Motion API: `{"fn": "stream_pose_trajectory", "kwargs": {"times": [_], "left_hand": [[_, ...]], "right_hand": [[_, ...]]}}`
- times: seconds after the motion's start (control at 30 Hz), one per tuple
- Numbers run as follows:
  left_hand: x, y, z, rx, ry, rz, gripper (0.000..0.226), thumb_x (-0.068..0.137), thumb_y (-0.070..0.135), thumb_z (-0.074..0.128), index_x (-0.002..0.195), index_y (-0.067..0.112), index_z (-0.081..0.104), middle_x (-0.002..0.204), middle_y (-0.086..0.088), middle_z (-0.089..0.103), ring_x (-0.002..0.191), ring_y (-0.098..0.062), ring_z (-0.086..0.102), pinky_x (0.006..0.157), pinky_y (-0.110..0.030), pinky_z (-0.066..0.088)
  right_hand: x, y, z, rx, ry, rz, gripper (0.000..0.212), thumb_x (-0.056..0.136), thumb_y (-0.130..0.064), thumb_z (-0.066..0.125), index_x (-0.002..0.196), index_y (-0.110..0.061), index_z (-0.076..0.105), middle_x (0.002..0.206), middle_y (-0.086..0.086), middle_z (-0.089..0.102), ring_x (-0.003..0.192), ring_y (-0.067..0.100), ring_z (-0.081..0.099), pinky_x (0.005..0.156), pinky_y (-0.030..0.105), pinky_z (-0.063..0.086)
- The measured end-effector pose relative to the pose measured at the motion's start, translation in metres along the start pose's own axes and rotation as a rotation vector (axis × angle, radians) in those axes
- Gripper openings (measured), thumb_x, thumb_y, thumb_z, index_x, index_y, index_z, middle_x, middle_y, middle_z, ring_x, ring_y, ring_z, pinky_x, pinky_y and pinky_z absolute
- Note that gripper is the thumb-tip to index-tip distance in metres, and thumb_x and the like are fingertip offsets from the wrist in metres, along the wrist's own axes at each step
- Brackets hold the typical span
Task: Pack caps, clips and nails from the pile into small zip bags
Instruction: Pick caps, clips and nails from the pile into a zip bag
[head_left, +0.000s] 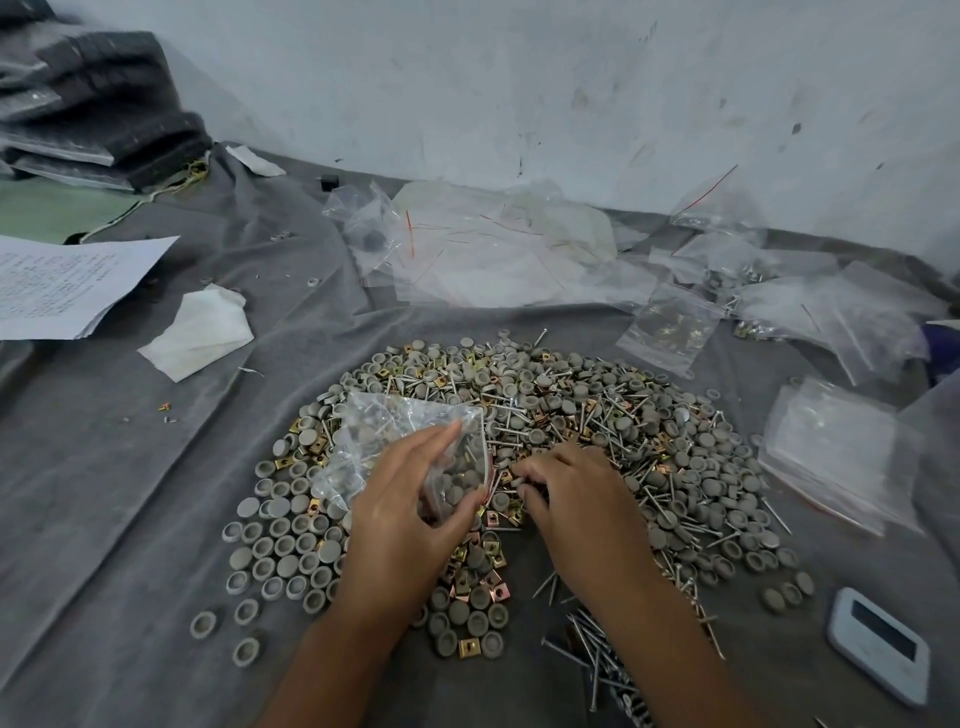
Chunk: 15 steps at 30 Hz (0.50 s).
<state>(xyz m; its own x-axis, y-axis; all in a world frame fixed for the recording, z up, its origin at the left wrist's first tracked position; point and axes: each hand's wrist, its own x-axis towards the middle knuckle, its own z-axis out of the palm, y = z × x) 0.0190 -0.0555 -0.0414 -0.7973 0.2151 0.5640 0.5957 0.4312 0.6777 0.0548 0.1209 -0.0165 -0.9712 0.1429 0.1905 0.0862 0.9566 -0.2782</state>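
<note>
Zip bag (400, 447) gripped by left hand (405, 514) over the pile (597, 415).
Right hand (576, 499) is curled into the pile (fingertips hidden; grasp cannot be told); bag contents blurred.

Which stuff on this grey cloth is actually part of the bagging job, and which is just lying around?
Part of the job:
- pile of caps, clips and nails
- zip bag, gripped by the left hand
- right hand, picking in the pile
- empty zip bags
- filled bags

Lying about:
- printed papers
- white tissue
- small white device
- dark folded stack
</note>
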Motion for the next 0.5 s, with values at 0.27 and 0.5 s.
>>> {"fn": "stream_pose_trajectory", "kwargs": {"times": [0.27,0.5], "left_hand": [[0.000,0.001,0.000,-0.014,-0.006,-0.009,0.071,0.074,0.022,0.084,0.138,0.023,0.053,0.127,0.013,0.053,0.118,0.010,0.050,0.095,-0.006,0.043],[0.003,0.002,0.000,-0.023,0.028,0.025,0.057,0.083,0.034,0.068,0.136,0.017,0.057,0.127,0.015,0.055,0.117,0.003,0.054,0.099,-0.015,0.044]], "right_hand": [[-0.006,-0.003,-0.015,0.372,0.110,-0.023,0.004,0.098,-0.033,0.059,0.099,-0.033,0.063,0.099,-0.018,0.058,0.095,0.002,0.055,0.079,0.023,0.046],[-0.005,-0.040,-0.019,0.196,0.175,-0.240,0.018,0.088,-0.024,0.075,0.103,-0.025,0.067,0.101,-0.012,0.061,0.097,0.007,0.055,0.080,0.014,0.042]]}}
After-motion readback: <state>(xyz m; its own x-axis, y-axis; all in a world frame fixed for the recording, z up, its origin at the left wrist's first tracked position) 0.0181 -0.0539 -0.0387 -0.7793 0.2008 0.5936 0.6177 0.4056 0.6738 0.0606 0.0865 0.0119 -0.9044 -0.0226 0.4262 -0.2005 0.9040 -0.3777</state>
